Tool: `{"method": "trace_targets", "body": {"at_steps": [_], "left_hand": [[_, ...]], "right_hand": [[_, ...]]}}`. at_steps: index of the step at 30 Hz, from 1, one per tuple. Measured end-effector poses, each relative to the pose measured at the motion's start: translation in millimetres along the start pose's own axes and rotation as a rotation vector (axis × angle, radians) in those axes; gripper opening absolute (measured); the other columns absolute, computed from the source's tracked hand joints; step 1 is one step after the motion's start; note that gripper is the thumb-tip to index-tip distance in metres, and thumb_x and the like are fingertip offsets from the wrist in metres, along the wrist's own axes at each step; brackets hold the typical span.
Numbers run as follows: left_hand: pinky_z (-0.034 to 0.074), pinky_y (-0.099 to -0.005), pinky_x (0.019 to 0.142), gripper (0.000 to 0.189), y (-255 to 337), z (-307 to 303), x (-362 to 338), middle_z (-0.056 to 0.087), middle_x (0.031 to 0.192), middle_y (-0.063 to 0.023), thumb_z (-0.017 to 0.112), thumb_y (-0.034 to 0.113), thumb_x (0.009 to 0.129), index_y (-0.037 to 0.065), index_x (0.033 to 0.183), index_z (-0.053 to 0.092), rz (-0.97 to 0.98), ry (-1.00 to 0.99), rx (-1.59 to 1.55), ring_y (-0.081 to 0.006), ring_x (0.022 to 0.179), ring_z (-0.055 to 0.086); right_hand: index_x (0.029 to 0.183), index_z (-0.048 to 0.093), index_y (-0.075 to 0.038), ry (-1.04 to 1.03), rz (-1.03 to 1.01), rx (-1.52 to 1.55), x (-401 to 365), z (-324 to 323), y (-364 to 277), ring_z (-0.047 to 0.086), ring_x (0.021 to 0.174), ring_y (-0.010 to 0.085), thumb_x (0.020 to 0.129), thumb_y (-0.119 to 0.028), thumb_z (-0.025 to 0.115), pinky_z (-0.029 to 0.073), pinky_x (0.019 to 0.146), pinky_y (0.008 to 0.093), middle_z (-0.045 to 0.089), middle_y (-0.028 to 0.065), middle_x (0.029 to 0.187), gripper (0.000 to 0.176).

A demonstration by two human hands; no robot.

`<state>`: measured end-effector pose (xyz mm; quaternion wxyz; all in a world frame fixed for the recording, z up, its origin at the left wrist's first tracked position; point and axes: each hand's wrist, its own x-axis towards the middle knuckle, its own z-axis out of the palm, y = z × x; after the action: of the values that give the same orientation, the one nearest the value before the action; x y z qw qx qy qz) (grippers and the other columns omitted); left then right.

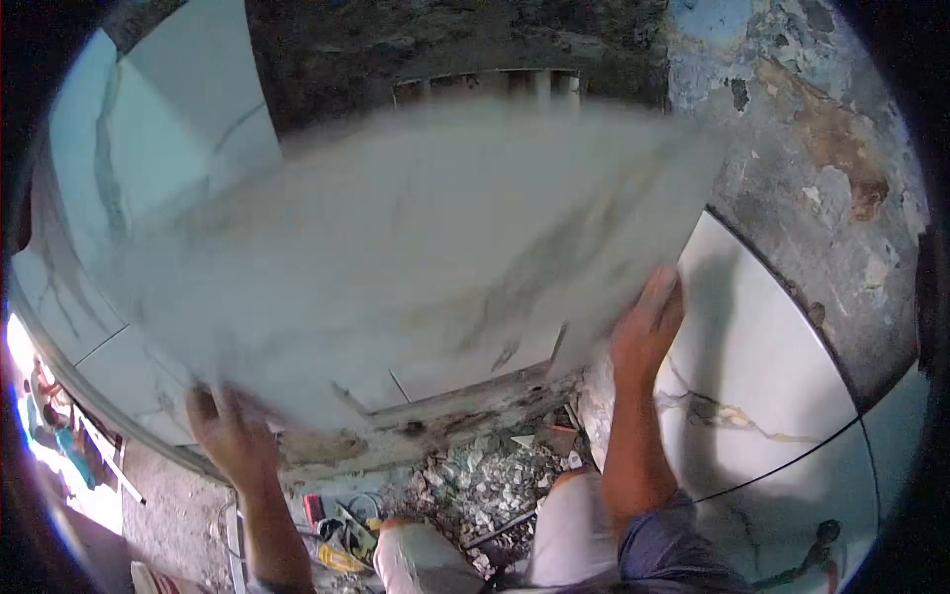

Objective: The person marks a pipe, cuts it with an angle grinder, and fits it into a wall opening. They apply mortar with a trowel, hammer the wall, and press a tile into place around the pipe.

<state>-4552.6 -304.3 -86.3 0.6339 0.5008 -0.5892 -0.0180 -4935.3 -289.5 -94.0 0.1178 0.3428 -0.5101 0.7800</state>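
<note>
A large white tile (396,238) with grey veins, blurred by motion, fills the middle of the view in front of the wall. At its lower left edge my left hand (233,436) grips it, the fingertips partly smeared. My right hand (648,322) holds its right edge, fingers pressed against the side. Behind its top edge, a rectangular opening (485,87) in the dark rough wall is partly covered. Below the tile runs a rough, crumbly ledge (435,436).
Veined tiles cover the wall at left (188,109) and right (752,366). Bare patchy plaster (802,129) is at upper right. Rubble (485,490) and tools (346,535) lie below, near my knees. People (64,436) appear at far left.
</note>
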Motion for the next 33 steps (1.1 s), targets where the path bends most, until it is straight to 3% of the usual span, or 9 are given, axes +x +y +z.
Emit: {"method": "trace_targets", "body": {"at_steps": [3,4,11,14,18,23,28,30,33], "left_hand": [[0.044,-0.0309,0.077,0.036,72.1,26.0,73.0,0.055,0.101,-0.0137,0.049,0.025,0.095,-0.005,0.116,0.052,0.259,0.005,0.106,-0.0202,0.086,0.052],[0.043,-0.0301,0.076,0.04,94.5,45.6,89.5,0.057,0.097,-0.0114,0.052,0.031,0.094,-0.005,0.111,0.055,0.21,0.039,-0.293,-0.0189,0.084,0.052],[0.044,-0.0273,0.062,0.032,149.3,115.5,150.2,0.059,0.076,-0.0021,0.06,0.03,0.09,-0.001,0.094,0.061,0.247,0.116,-0.511,-0.0126,0.068,0.052],[0.042,-0.0263,0.057,0.029,150.1,132.5,152.9,0.058,0.071,-0.0014,0.062,0.029,0.09,0.001,0.088,0.062,0.286,0.254,-0.167,-0.0103,0.064,0.051],[0.044,-0.0319,0.067,0.033,135.0,153.7,158.4,0.06,0.081,-0.0107,0.065,0.026,0.086,-0.007,0.091,0.062,0.316,0.347,-0.112,-0.02,0.072,0.054],[0.042,-0.0421,0.072,0.035,126.1,169.8,151.9,0.056,0.082,-0.0166,0.065,0.025,0.083,-0.007,0.097,0.061,0.405,0.48,0.057,-0.0336,0.08,0.053],[0.042,-0.0428,0.081,0.043,136.7,173.4,149.9,0.056,0.098,-0.018,0.061,0.033,0.086,-0.004,0.109,0.06,0.342,0.442,0.076,-0.0354,0.091,0.053],[0.041,-0.0434,0.083,0.044,132.1,177.9,154.4,0.055,0.1,-0.0183,0.061,0.033,0.086,-0.004,0.11,0.059,0.344,0.476,0.073,-0.0356,0.095,0.052],[0.039,-0.0445,0.087,0.052,123.5,184.2,157.5,0.054,0.103,-0.0184,0.064,0.035,0.084,-0.002,0.119,0.054,0.363,0.437,0.127,-0.0354,0.103,0.048]], "right_hand": [[0.097,0.054,0.007,0.014,-0.115,0.064,86.2,17.0,-31.0,0.051,0.073,0.0273,0.097,-0.045,0.039,0.042,0.072,0.0378,0.058,0.0176,0.083,0.054],[0.098,0.054,0.008,0.035,-0.12,0.052,110.3,24.1,-32.6,0.051,0.073,0.0279,0.097,-0.046,0.039,0.042,0.073,0.0379,0.058,0.0181,0.083,0.056],[0.091,0.059,0.009,0.159,-0.395,-0.061,220.0,70.5,-7.4,0.057,0.073,0.0458,0.095,-0.05,0.04,0.045,0.069,0.0475,0.061,0.0281,0.08,0.062],[0.09,0.06,0.009,0.128,-0.387,-0.074,219.8,77.8,-4.5,0.057,0.075,0.049,0.094,-0.05,0.041,0.044,0.07,0.0499,0.06,0.0312,0.08,0.062],[0.094,0.059,0.008,-0.044,-0.102,-0.147,219.3,85.2,2.7,0.056,0.078,0.05,0.092,-0.053,0.042,0.044,0.073,0.0508,0.059,0.033,0.084,0.064],[0.097,0.058,0.009,-0.045,-0.126,-0.099,217.8,99.9,15.7,0.057,0.081,0.049,0.091,-0.055,0.041,0.044,0.077,0.0508,0.06,0.0331,0.087,0.066],[0.09,0.062,0.006,0.047,-0.2,-0.048,225.9,111.6,23.2,0.059,0.077,0.0447,0.092,-0.056,0.041,0.045,0.071,0.0468,0.062,0.0274,0.08,0.066],[0.11,0.056,0.008,-0.004,-0.162,-0.128,223.0,109.1,20.3,0.058,0.092,0.0467,0.093,-0.053,0.041,0.044,0.082,0.0493,0.059,0.033,0.099,0.064],[0.116,0.053,0.008,-0.023,-0.067,-0.026,213.7,101.2,0.8,0.057,0.099,0.0447,0.092,-0.052,0.044,0.044,0.087,0.0483,0.057,0.0328,0.107,0.065]]}}
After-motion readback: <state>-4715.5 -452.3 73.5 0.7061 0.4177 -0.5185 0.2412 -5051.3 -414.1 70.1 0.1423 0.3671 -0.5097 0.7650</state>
